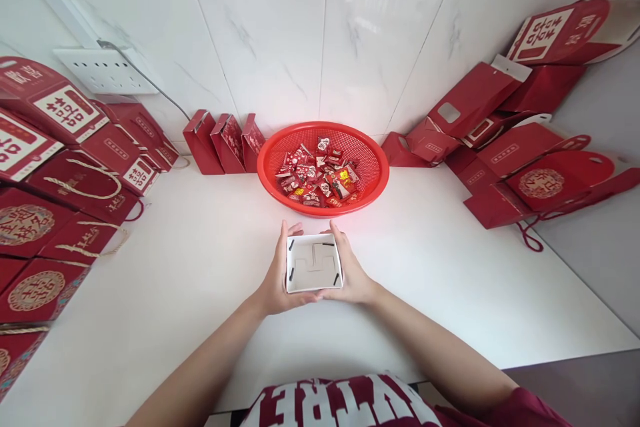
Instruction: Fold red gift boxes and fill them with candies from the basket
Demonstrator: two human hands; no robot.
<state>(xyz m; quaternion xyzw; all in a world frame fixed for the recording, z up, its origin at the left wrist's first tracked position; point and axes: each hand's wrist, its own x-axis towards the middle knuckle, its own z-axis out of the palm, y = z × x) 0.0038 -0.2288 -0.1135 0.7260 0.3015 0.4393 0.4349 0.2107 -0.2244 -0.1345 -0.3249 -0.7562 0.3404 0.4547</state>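
Curled fingers [335, 233] around the outside of one box [314, 280]: left hand [274, 282] at one side wall, right hand [356, 279] at the other, fingertips close together at the near wall. Underneath, white table [425, 240]; contact with box base impossible to tell. Just beyond box, red basket [323, 212], apart from both hands. Box between the hands, mouth toward the wearer, bare inside. Judged light and thin-walled, probably card: firm at corners, weak mid-wall, liable to buckle under a hard squeeze. Hard to judge for slip, with outer faces mostly hidden. Take hold at opposite side walls, close to corners, with even, gentle pressure; avoid pulling on the rim. In basket, wrapped sweets [320, 180]: likely light, slick-skinned. In box corners, dark marks [292, 274], too small to identify as slots or inserts.
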